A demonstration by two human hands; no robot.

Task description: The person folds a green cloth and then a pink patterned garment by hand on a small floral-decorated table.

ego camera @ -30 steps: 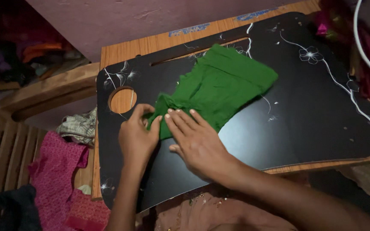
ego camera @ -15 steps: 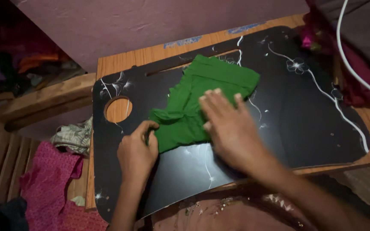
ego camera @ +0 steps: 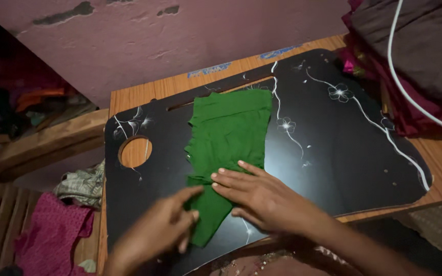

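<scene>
Your bench (ego camera: 180,87) is a wooden top set against the pink wall (ego camera: 180,36), and nearly all of it is covered by a black board (ego camera: 344,153) with white flower lines, a round hole (ego camera: 135,152) at its left and a long slot along its far edge; the smooth board gives you a flat face to press cloth on. Dark maroon fabric (ego camera: 415,61) is heaped at the far right corner with a white cord (ego camera: 400,76) lying over it, well apart from your hands. The green cloth (ego camera: 231,133) lies flat in the middle of the board, its far edge at the slot, its near end narrowing toward you. Your right hand (ego camera: 257,197) rests palm down on that near end, fingers together and flat, pinning it rather than gripping. Your left hand (ego camera: 162,230) is just beside it, fingers loosely curled at the cloth's left edge; whether that grip pinches the cloth you cannot tell. Pink cloth (ego camera: 52,235) and a pale rag (ego camera: 80,184) lie off the bench, lower left.
</scene>
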